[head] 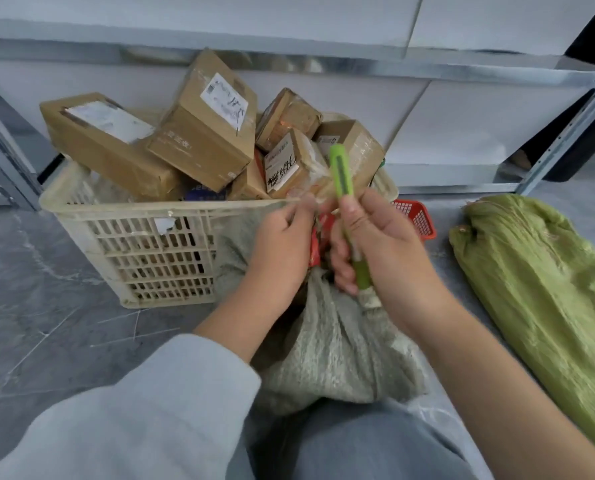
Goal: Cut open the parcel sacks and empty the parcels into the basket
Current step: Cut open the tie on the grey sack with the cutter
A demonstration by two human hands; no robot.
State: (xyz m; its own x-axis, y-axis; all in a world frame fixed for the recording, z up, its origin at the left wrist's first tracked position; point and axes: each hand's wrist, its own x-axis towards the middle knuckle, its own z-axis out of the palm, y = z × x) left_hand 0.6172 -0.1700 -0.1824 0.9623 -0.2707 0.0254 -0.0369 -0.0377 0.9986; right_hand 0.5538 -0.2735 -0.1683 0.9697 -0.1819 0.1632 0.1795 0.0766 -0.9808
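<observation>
A grey-green woven sack [337,355] stands between my knees, its gathered neck just under my hands. My right hand [375,244] grips a bright green utility knife [344,202] that points up and away over the sack's neck. My left hand [282,244] pinches something small at the sack's top; what it pinches is too blurred to name. Red material [315,247] shows between the two hands. Behind them a cream plastic basket [150,244] is piled with several brown cardboard parcels [202,133].
A flat light-green sack [545,292] lies on the grey floor to the right. A small red basket [415,218] sits behind my right hand. Metal shelving [427,72] runs along the back and down the right side. Bare floor [46,323] lies to the left.
</observation>
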